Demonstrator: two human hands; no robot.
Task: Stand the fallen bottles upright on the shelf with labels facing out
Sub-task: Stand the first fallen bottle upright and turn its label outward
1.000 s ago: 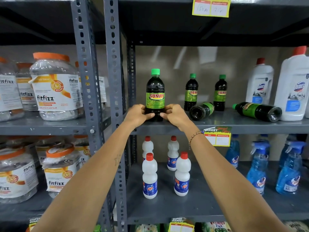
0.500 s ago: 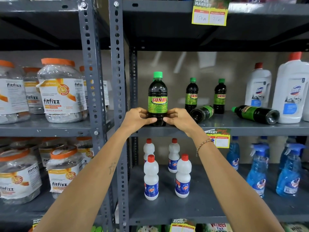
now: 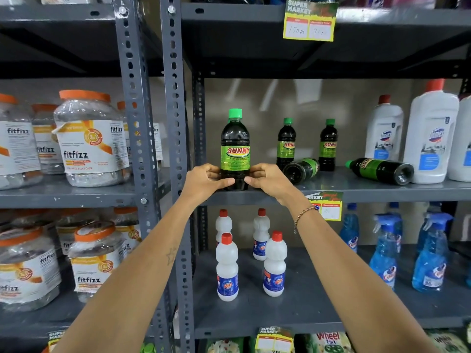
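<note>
A dark Sunny bottle (image 3: 235, 146) with a green cap stands upright at the front left of the grey middle shelf (image 3: 356, 191), its label facing out. My left hand (image 3: 206, 178) and my right hand (image 3: 267, 179) grip its base from either side. Two more Sunny bottles (image 3: 286, 142) (image 3: 328, 143) stand upright further back. One fallen Sunny bottle (image 3: 302, 169) lies with its base towards me. Another fallen one (image 3: 379, 170) lies on its side, cap pointing left.
White Domex bottles (image 3: 430, 138) stand at the shelf's right end. Fitfizz jars (image 3: 91, 141) fill the left rack beyond the grey uprights (image 3: 175, 123). White red-capped bottles (image 3: 226, 268) and blue spray bottles (image 3: 384, 253) stand on the shelf below.
Both hands have stayed on the upright bottle's base. The label has turned slightly to face out more squarely. The view has shifted a little downward.
</note>
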